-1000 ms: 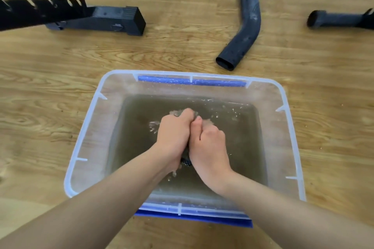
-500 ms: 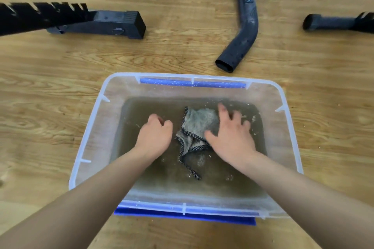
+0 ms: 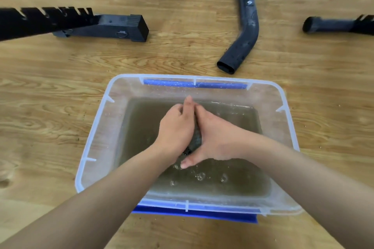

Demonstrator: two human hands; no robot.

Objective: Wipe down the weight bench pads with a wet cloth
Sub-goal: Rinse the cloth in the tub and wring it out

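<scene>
A clear plastic tub (image 3: 95, 131) stands on the wood floor, holding murky water (image 3: 232, 168). Over the water, my left hand (image 3: 176, 129) and my right hand (image 3: 216, 137) are pressed together around the wet grey cloth (image 3: 197, 137). Only a dark strip of the cloth shows between my palms. My left fingers curl over it, and my right thumb points down toward the water. No bench pad is in view.
Black bench frame parts lie on the floor beyond the tub: a notched bar (image 3: 50, 20) with a square foot (image 3: 121, 28) at left, a bent tube (image 3: 244, 36) at centre right, another tube (image 3: 334, 25) at far right. A blue lid (image 3: 194, 213) sits under the tub.
Half a second ago the cloth lay spread in the water with my hands apart beside it. Now both hands have gathered it and squeeze it between them above the water.
</scene>
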